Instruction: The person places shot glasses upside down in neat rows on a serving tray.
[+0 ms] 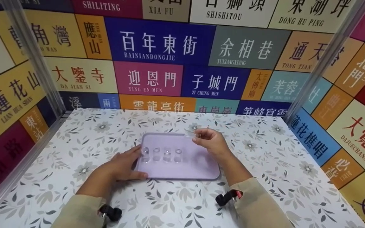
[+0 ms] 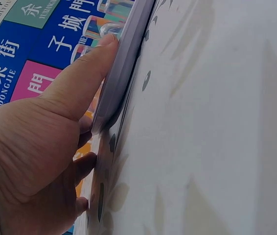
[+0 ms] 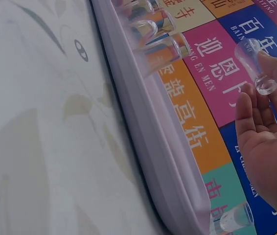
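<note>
A pale purple tray [image 1: 188,171] lies flat on the table. Several small clear glasses [image 1: 167,155] stand in a row on its left part. At the tray's near left corner, my left hand [image 1: 124,164] holds the edge, thumb [image 2: 87,73] against the near rim and other fingers at the left side. Above the far right part of the tray, my right hand [image 1: 212,142] pinches another clear glass [image 3: 251,58], which is tilted and narrow in the middle. The right wrist view also shows a clear glass [image 3: 234,218] near the tray's right end, not discernible in the head view.
The white tablecloth [image 1: 169,205] has a grey and beige leaf pattern. Walls of coloured panels with Chinese lettering [image 1: 160,41] enclose the back and both sides. Transparent posts [image 1: 48,76] stand at the back corners. Black wrist devices [image 1: 225,199] sit on both sleeves.
</note>
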The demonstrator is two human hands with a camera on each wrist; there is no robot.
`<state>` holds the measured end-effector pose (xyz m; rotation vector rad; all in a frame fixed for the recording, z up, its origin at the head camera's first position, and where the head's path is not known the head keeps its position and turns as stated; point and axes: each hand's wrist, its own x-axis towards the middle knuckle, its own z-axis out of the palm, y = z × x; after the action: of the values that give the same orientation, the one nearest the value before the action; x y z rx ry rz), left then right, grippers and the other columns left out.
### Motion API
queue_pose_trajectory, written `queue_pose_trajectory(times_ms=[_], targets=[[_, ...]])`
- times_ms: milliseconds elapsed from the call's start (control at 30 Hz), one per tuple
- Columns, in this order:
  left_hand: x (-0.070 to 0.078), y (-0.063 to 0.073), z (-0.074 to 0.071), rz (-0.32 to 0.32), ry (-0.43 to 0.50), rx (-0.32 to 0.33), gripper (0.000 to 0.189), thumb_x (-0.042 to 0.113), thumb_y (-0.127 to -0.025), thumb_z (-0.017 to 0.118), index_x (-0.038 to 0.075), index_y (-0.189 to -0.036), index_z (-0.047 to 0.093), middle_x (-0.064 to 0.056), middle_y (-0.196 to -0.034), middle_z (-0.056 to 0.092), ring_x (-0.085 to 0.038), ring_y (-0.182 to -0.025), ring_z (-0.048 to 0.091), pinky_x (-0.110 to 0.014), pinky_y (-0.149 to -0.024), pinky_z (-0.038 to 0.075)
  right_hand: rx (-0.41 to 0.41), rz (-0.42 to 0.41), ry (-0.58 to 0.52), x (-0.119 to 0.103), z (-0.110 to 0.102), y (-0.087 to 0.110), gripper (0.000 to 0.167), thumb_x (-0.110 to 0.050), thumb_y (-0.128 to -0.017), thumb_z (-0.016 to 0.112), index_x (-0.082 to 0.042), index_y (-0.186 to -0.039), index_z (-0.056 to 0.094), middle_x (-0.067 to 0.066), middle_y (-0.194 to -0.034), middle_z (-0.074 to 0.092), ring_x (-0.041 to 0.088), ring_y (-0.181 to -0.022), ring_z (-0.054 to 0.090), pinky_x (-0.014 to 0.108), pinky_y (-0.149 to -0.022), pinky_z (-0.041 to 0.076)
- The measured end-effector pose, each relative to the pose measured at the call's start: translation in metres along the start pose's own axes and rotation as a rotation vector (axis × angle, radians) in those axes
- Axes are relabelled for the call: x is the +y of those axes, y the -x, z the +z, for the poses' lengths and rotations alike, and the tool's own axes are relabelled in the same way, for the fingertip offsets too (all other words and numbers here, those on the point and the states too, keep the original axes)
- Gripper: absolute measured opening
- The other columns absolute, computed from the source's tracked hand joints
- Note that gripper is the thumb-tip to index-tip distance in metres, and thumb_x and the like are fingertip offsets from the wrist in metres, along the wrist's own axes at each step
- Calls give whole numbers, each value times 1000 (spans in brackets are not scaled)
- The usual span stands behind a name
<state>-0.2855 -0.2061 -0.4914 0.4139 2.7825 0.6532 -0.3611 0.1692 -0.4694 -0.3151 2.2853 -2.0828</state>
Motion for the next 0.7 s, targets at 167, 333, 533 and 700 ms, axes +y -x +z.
queue_pose_trajectory(times_ms=[167, 333, 533, 700], targets=[[0, -2, 0, 9, -10, -9, 118, 75, -83, 78, 24, -173, 22, 0, -183, 11, -40, -168, 19, -75, -132, 9, 13, 8, 66, 1, 1, 2, 40, -17, -87, 91, -5, -123, 78, 5, -114, 76, 15, -103, 69, 20, -84, 62], [0, -2, -2, 23, -16, -7, 116, 72, -85, 78, 21, -173, 22, -2, -183, 12, -39, -167, 20, -76, -131, 10, -4, -7, 81, 4, -1, 1, 39, -19, -89, 90, -8, -124, 79, 10, -119, 77, 14, -102, 71, 21, -85, 63], [3, 1, -3, 32, -10, -5, 116, 71, -86, 78, 18, -173, 24, -5, -183, 14, -42, -166, 21, -78, -130, 11, -21, -20, 84, 9, 0, 0, 41, -13, -87, 90, -6, -125, 79, 9, -116, 78, 13, -102, 69, 18, -85, 59], [3, 0, -3, 31, -14, -9, 116, 71, -86, 78, 18, -173, 23, -5, -183, 13, -42, -167, 21, -77, -131, 11, -66, -14, 86, 11, 2, 0, 45, -8, -86, 89, 0, -129, 75, 2, -110, 79, 12, -100, 70, 18, -86, 60]])
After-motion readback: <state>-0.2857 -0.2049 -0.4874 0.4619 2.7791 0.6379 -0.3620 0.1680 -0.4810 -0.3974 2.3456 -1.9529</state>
